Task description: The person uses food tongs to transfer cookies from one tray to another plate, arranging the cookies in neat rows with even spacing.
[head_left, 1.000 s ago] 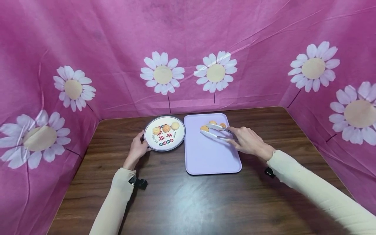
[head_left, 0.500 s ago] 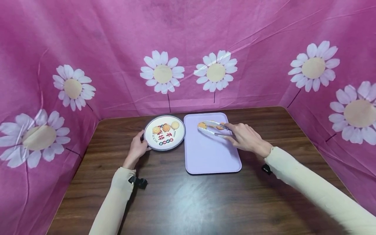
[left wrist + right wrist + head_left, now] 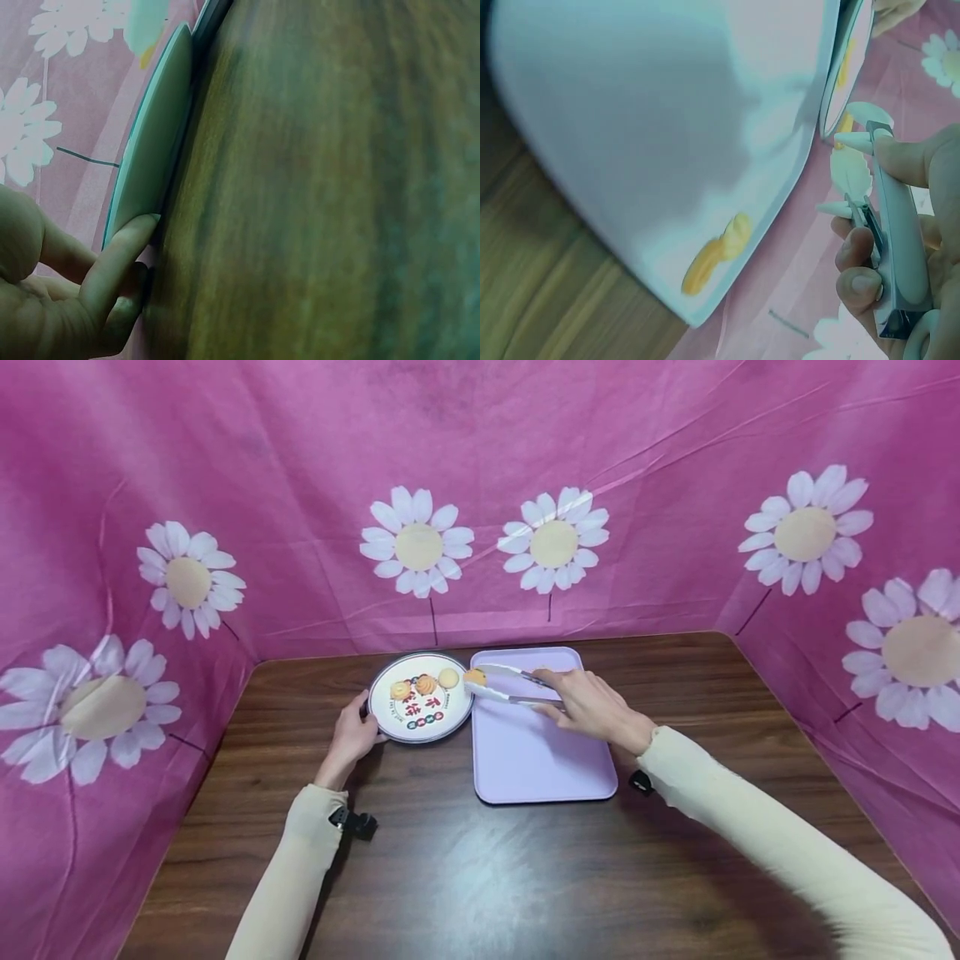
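Note:
My left hand (image 3: 354, 733) holds the left edge of a round white plate (image 3: 453, 714) with red lettering. In the left wrist view, the thumb lies along the side of the plate (image 3: 154, 150). On the plate are two swirled cookies (image 3: 425, 685) and a plain round cookie (image 3: 448, 678). My right hand (image 3: 596, 706) grips silver tongs (image 3: 902, 232) with pale tips. Between those tips is an orange-yellow cookie (image 3: 476, 677), at the plate's right rim. Two cookies (image 3: 701, 268) lie in a corner of the lilac tray (image 3: 543, 768), hidden by hand and tongs in the head view.
The tray lies right beside the plate on a dark wooden table (image 3: 420, 860). A pink cloth with white daisies (image 3: 480, 443) hangs behind the table and along both sides.
The right hand has moved left with the tongs, carrying the cookie from over the tray to the plate's right rim. The left hand and plate have stayed in place.

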### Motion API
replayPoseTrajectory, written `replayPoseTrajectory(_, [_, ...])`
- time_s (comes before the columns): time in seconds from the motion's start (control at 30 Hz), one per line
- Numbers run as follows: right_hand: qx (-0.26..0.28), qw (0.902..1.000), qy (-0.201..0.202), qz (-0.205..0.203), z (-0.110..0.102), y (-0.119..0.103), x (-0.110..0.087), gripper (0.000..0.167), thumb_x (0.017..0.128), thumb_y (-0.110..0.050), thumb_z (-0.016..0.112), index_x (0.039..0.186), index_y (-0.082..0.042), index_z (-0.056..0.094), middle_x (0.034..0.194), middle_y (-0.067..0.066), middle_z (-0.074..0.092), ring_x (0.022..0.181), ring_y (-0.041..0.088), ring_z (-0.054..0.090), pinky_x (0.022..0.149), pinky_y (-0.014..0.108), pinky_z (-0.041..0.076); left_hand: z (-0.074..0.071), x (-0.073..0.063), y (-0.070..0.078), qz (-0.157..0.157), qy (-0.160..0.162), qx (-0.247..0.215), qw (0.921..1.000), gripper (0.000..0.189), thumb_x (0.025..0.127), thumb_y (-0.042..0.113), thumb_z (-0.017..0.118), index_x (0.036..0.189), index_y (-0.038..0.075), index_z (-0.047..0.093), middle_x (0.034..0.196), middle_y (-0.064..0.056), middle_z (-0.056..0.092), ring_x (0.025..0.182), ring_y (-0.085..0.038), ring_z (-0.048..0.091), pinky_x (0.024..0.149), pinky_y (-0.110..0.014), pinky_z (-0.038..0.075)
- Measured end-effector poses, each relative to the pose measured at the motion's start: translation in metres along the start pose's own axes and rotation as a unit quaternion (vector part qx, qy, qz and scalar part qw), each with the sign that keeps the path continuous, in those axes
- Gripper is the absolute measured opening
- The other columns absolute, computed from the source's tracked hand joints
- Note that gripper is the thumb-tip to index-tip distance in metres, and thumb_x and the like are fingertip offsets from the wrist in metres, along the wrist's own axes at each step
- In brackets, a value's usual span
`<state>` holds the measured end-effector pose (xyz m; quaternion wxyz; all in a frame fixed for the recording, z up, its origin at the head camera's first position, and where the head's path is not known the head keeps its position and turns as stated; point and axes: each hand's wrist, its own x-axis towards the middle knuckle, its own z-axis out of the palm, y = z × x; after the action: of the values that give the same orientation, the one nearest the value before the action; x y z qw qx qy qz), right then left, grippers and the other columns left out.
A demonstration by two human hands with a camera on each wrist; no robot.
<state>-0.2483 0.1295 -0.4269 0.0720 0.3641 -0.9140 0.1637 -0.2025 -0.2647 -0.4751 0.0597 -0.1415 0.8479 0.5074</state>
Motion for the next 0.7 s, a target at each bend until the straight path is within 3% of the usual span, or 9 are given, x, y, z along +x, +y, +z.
replayPoseTrajectory(0.1, [0.008,0.9999,-0.001,-0.011,0.008,-0.009,0.007,0.048,0.095,-0.029,0.076,0.136,-0.007,0.064,0.101,0.013,0.075,0.075,0.02,0.062,0.062,0.043,0.061,-0.001,0.001,-0.001,0.001,0.0,0.0,1.0,0.064,0.105,0.003,0.036,0.167,0.004,0.018,0.166,-0.027,0.031,0.081,-0.01,0.065,0.069,-0.014,0.063])
replayPoseTrajectory(0.37, [0.037,0.9982,-0.034,-0.032,0.027,-0.035,0.023,0.048,0.096,-0.03,0.076,0.137,-0.007,0.064,0.096,0.01,0.076,0.061,0.01,0.049,0.048,0.022,0.044,0.0,-0.002,-0.006,0.002,0.002,0.0,1.0,0.063,0.106,0.003,0.037,0.166,0.003,0.019,0.166,-0.029,0.03,0.073,-0.006,0.064,0.068,-0.015,0.064])
replayPoseTrajectory(0.7, [0.022,0.9968,-0.056,-0.053,0.041,-0.052,0.045,0.045,0.096,-0.03,0.075,0.134,-0.008,0.066,0.075,-0.003,0.061,0.058,0.009,0.05,0.049,0.024,0.047,0.0,-0.001,-0.003,0.005,0.007,-0.005,0.9999,0.063,0.106,0.003,0.037,0.166,0.005,0.02,0.164,-0.029,0.032,0.073,-0.005,0.064,0.069,-0.016,0.064])
